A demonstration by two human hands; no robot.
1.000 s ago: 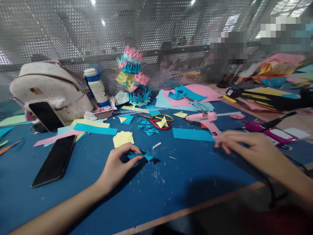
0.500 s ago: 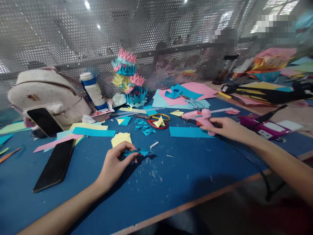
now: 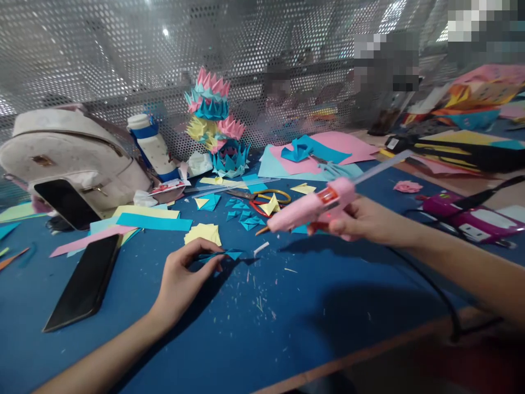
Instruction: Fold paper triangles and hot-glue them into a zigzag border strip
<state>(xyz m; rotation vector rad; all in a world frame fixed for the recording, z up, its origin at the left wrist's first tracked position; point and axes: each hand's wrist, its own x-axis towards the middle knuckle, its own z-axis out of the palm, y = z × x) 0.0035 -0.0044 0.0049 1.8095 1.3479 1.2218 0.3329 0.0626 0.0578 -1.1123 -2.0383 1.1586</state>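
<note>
My left hand [image 3: 186, 271] pinches a small folded blue paper piece [image 3: 233, 255] just above the table. In my right hand [image 3: 363, 219] is a pink hot glue gun [image 3: 305, 209], raised off the table with its nozzle pointing left and a clear glue stick [image 3: 383, 167] sticking out of its back. Beyond the left hand lies a stack of yellow paper squares [image 3: 204, 235]. Several folded blue pieces [image 3: 251, 221] lie beside scissors [image 3: 283, 195] with red and yellow handles, partly under a folded yellow piece [image 3: 271, 206]. A short white stick [image 3: 261, 248] lies between the hands.
A tower of folded-paper rings [image 3: 230, 158] stands at the back by the perforated metal panel [image 3: 262, 44]. On the left are a white backpack [image 3: 74, 148], a bottle [image 3: 153, 148] and a phone [image 3: 84, 284]. A purple device [image 3: 467, 216] sits right. Pink paper [image 3: 340, 145] lies behind.
My right hand has lifted the glue gun off the table and brought it left and nearer. My left hand still pinches the blue piece. The view has shifted slightly.
</note>
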